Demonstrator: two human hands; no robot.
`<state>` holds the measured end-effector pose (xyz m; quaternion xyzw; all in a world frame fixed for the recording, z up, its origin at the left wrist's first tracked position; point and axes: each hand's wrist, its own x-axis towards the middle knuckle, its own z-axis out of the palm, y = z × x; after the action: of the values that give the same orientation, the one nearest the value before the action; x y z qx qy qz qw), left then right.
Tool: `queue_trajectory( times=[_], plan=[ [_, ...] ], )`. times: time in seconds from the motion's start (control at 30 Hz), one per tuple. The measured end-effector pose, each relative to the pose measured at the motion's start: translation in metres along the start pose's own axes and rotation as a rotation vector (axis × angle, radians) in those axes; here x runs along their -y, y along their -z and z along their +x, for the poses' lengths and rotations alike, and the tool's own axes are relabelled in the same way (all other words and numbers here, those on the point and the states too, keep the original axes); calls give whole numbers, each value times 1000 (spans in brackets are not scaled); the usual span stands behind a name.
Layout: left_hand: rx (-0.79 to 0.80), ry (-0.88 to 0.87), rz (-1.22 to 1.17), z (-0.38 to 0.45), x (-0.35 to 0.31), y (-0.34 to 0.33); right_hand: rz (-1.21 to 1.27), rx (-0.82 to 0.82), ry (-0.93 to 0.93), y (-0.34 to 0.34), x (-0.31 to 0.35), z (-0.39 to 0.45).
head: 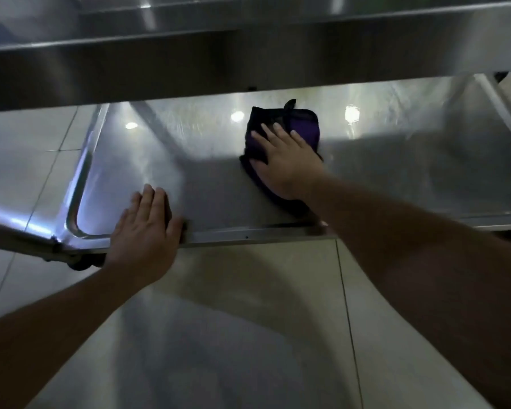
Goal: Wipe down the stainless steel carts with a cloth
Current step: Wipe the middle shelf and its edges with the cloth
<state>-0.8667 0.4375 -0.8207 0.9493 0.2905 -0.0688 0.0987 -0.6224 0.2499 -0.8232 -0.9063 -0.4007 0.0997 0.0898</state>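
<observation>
Lower steel shelf of cart [366, 178] spans frame centre, beneath upper shelf [248, 60] at top. Dark purple folded cloth [301, 125] lies flat at shelf centre. Pale tiled floor [248, 320] fills lower frame, carrying cart.

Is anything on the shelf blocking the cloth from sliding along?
Nothing visible does. The right hand presses the purple cloth flat on the lower shelf, which looks bare around it. The left hand rests on the shelf's front edge, off to the side.

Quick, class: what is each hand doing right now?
Left hand: open, fingers flat, resting on the shelf edge.
Right hand: open, pressing the cloth flat on the shelf.
</observation>
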Motion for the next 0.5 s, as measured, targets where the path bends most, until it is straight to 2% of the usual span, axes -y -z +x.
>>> queue_trajectory(
  times=[0.1, 0.2, 0.27, 0.33, 0.4, 0.5],
  plan=[
    [22, -35, -21, -3, 5, 0, 3, -33, -103, 13, -61, -27],
    [-41, -81, 7, -3, 19, 5, 17, -118, -366, 32, -135, -66],
    [-71, -8, 9, -2, 28, 9, 34, -152, -578, 40, -165, -86],
    [-42, 69, 16, -2, 30, 8, 63, -122, -751, 42, -166, -88],
    [-40, 76, 36, -1, 29, 3, 103, -115, -847, 38, -144, -74],
    [-51, 79, 30, 0, 31, 3, 124, -158, -810, 24, -81, -41]
  ],
)
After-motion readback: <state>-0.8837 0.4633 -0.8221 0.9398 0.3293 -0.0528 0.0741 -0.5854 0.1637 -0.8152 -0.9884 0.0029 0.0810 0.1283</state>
